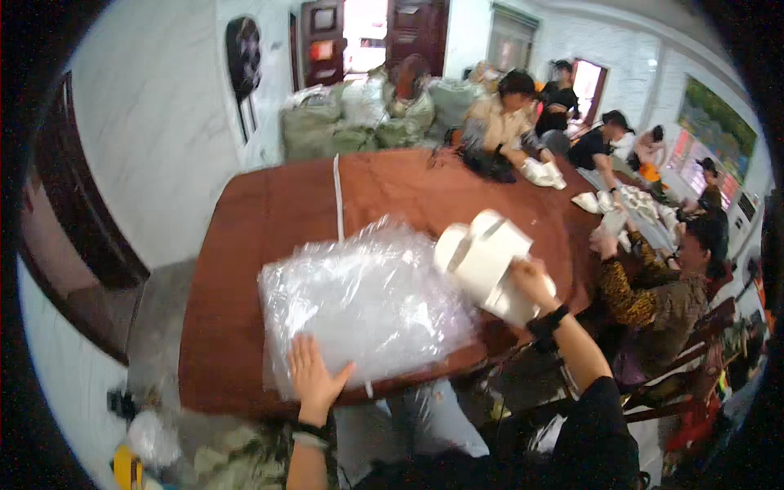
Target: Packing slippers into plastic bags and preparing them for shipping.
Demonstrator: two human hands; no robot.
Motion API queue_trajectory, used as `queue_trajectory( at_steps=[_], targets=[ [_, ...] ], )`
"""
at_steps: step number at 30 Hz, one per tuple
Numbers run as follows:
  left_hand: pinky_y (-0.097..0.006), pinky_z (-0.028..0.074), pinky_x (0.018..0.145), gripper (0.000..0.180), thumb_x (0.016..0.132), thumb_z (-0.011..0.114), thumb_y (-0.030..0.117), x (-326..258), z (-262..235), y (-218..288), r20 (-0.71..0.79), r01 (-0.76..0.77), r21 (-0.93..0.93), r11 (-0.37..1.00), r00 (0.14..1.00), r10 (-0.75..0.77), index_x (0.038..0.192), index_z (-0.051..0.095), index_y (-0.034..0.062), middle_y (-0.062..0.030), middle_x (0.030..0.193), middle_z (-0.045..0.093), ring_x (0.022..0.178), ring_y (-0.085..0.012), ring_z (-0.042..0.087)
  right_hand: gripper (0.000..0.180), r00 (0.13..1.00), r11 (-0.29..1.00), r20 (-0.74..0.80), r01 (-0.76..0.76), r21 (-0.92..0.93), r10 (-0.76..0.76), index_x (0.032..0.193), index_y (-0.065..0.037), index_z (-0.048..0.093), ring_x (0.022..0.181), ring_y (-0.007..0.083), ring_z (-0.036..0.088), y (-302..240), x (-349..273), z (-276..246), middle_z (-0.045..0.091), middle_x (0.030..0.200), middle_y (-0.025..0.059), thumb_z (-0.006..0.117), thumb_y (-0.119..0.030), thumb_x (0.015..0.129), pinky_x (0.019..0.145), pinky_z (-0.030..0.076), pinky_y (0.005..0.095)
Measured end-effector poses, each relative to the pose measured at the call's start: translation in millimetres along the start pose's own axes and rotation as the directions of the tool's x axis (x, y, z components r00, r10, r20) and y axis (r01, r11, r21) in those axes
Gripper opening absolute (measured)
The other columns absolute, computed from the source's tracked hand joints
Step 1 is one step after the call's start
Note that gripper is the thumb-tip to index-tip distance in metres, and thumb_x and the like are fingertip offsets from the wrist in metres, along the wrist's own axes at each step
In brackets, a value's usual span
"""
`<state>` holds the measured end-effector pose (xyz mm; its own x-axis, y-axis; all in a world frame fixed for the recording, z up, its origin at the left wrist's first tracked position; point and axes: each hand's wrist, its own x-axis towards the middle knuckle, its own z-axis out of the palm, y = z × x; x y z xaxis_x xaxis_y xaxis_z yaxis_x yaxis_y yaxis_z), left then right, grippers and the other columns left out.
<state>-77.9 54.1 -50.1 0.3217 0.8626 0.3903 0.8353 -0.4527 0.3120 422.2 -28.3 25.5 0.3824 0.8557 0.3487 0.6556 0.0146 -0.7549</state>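
Observation:
A stack of clear plastic bags [371, 298] lies on the brown table, shiny and wrinkled along its edges. My left hand [317, 376] rests flat on its near left corner, fingers spread. To the right, my right hand [532, 286] grips a pair of cream-white slippers [482, 257] with broad straps. They are held over the table beside the bags' right edge, slightly blurred. My right fingers are partly hidden behind the slippers.
A pale strip [338, 196] crosses the brown tabletop [261, 208]. Several co-workers handle white items along the table's far and right sides, one in a leopard-print sleeve [633, 298]. Bulging green sacks [310, 131] are piled beyond the table. A wooden chair [686, 351] stands at right.

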Motion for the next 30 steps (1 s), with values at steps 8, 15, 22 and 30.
queue_trajectory(
  at_steps=[8, 15, 22, 30],
  targets=[
    [-0.049, 0.010, 0.115, 0.097, 0.074, 0.062, 0.064, 2, -2, 4, -0.033, -0.010, 0.077, 0.997, 0.999, 0.012, 0.136, 0.038, -0.0064, -0.0273, 0.143, 0.034, 0.139, -0.0372, 0.022, 0.014, 0.985, 0.935, 0.101, 0.097, 0.342, -0.139, 0.088, 0.003, 0.065, 0.068, 0.0083, 0.053, -149, -3, 79, 0.060, 0.071, 0.0001, 0.052, 0.001, 0.086, 0.058, 0.044, 0.0241],
    [-0.048, 0.009, 0.115, 0.093, 0.076, 0.064, 0.053, -2, 6, -1, 0.010, 0.025, -0.005, 1.000, 1.000, -0.025, 0.137, 0.033, -0.0096, -0.0298, 0.144, 0.031, 0.139, -0.0382, 0.022, 0.011, 0.787, 0.844, 0.305, 0.503, 0.185, -0.536, 0.090, -0.007, 0.069, 0.075, 0.0273, 0.059, -135, -15, 218, 0.060, 0.074, 0.0139, 0.062, -0.007, 0.081, 0.065, 0.048, 0.0346],
    [-0.043, 0.025, 0.111, 0.069, 0.075, 0.058, 0.005, -10, 7, -29, -0.189, 0.066, -0.531, 0.845, 0.963, -0.194, 0.138, 0.032, -0.0055, -0.0236, 0.141, 0.037, 0.132, -0.0373, 0.034, 0.027, 0.812, 0.886, 0.367, 0.456, 0.087, -0.454, 0.098, -0.008, 0.070, 0.102, 0.0346, 0.061, -108, -9, 163, 0.064, 0.113, 0.0180, 0.059, 0.003, 0.076, 0.088, 0.048, 0.0375],
    [-0.047, 0.031, 0.106, 0.042, 0.079, 0.061, 0.008, 17, -42, 33, -0.213, -0.068, -0.312, 0.948, 0.977, 0.000, 0.120, 0.054, 0.0037, -0.0171, 0.129, 0.050, 0.124, -0.0358, 0.043, 0.036, 0.995, 0.731, 0.096, 0.037, -0.681, 0.039, 0.115, -0.007, 0.059, 0.102, 0.0371, 0.055, 13, -47, 38, 0.057, 0.111, 0.0165, 0.065, -0.014, 0.080, 0.084, 0.047, 0.0427]
  ],
)
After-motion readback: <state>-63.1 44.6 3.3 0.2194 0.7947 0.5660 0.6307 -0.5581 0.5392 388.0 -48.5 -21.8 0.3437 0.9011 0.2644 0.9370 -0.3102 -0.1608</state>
